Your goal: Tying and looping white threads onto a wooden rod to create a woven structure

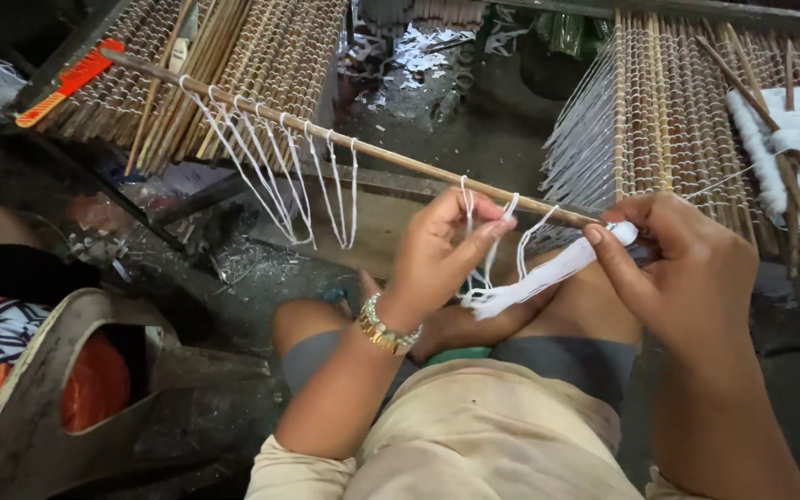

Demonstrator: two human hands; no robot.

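Two hands at one wooden rod [344, 139] — left hand [442, 248] pinching white thread loops [479, 236]; right hand [678, 264] gripping one white thread bundle [548, 273]

From my feed the light is soft daylight, brightest on the white thread bundle [548, 273], which nearly blows out. Left of it and below, the floor sinks into dim shadow. Edges bow slightly, and the far top looks soft.
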